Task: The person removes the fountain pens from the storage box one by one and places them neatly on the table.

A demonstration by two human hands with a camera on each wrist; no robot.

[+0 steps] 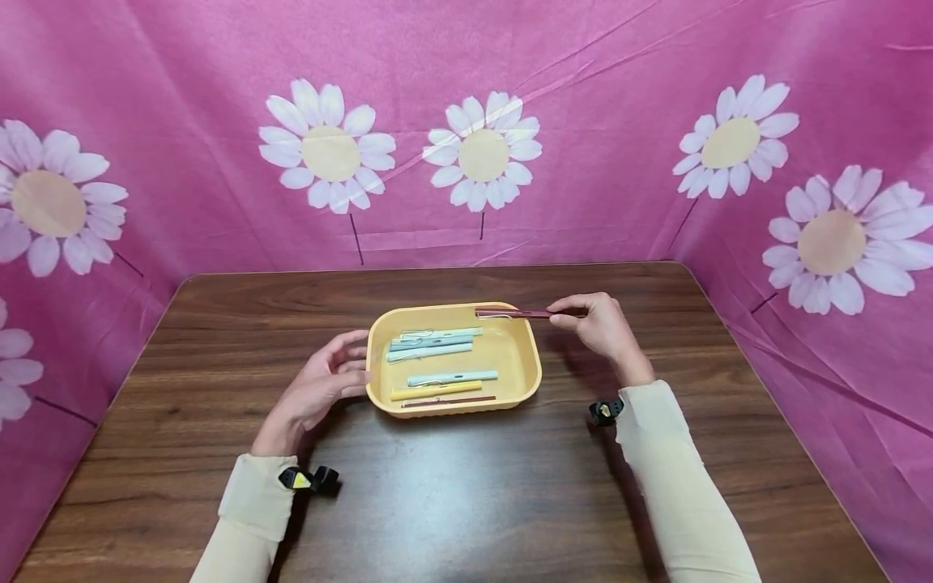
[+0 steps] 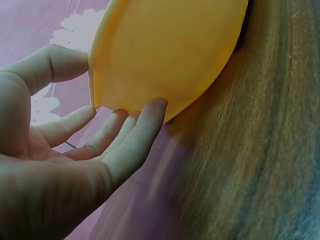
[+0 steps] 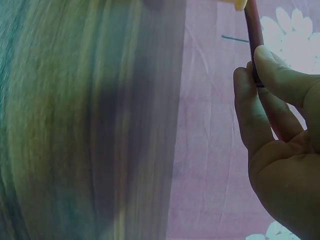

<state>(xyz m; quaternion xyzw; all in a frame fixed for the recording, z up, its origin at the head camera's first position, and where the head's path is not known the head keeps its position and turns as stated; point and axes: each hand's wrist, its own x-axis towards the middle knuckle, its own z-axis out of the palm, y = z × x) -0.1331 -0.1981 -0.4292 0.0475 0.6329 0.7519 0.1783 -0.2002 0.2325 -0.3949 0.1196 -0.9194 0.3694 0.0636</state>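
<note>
A yellow tray (image 1: 526, 368) stands on the table. My left hand (image 1: 328, 389) is at its left end, fingers extended, with fingertips touching the outer wall (image 2: 170, 55). At the tray's far right corner, my right hand (image 1: 599, 325) pinches one end of a dark red pen (image 1: 510, 312) between thumb and fingers. The pen lies level, its clip end over the tray's rim. In the right wrist view, the thumb presses on the pen (image 3: 254, 25). Inside the tray lie several light blue pens (image 1: 432, 351), a yellow pen (image 1: 437, 390) and another dark red pen (image 1: 452, 400).
The brown wooden table (image 1: 437, 502) reaches back to a pink cloth (image 1: 408, 235) with large white daisies, which also hangs along both sides. A small black device (image 1: 309, 479) is strapped at the left wrist, and a similar device (image 1: 605, 411) at the right.
</note>
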